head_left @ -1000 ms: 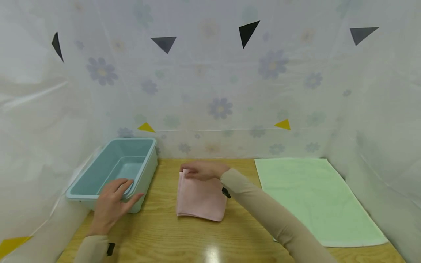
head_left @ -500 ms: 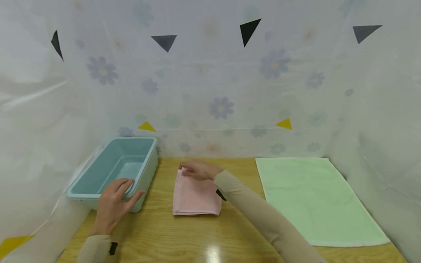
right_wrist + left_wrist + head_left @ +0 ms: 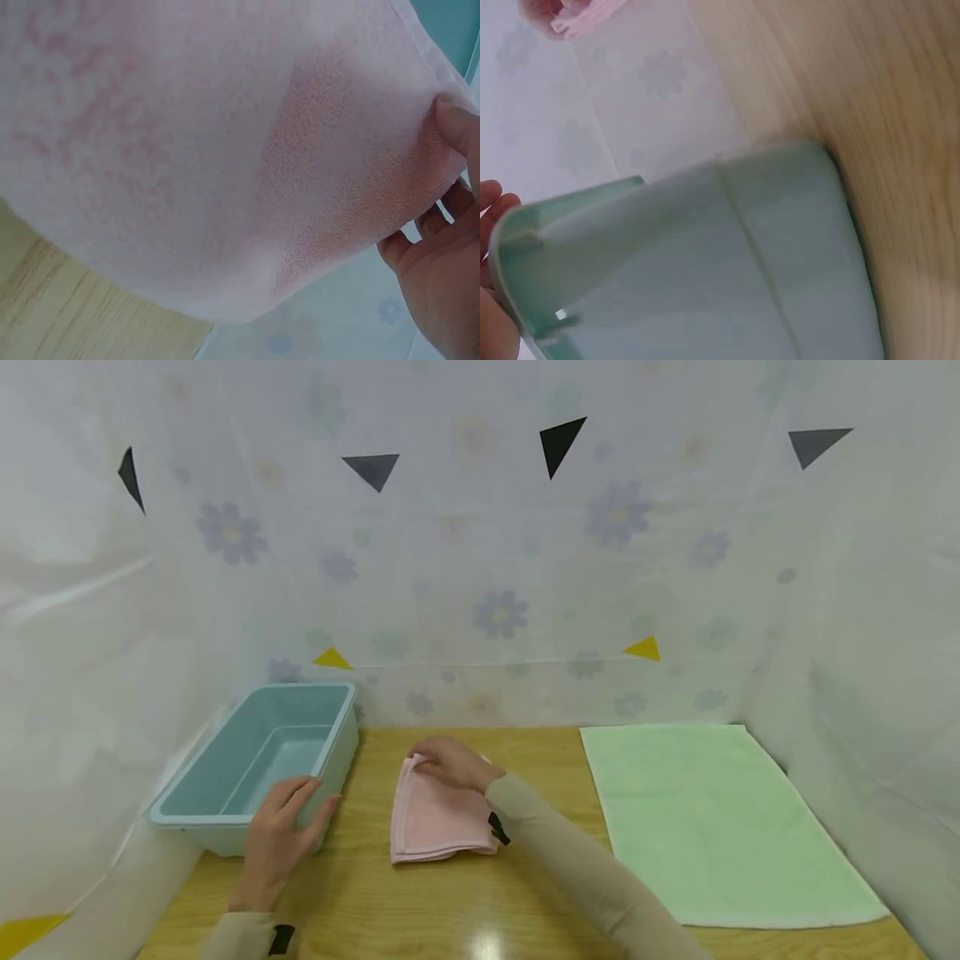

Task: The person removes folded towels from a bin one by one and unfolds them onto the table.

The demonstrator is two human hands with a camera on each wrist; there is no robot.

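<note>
Two hands busy: right hand pinched far edge of folded pink towel on table; left hand, fingers straight, steadied teal bin. Risked unfolding if lifted by one layer.

- The right hand pinches the far edge of a folded pink cloth, lifting that edge slightly while the near edge rests on the light wooden table.
- The left hand rests with spread, relaxed fingers against the near right corner of a pale teal rectangular plastic tub, which stands on the table's left side.
- Both arms wear beige sleeves.
- A flat light green towel lies spread on the table's right side, well apart from the pink cloth.
- A translucent white sheet with faded flowers surrounds the table, dotted with black and yellow triangles.
</note>
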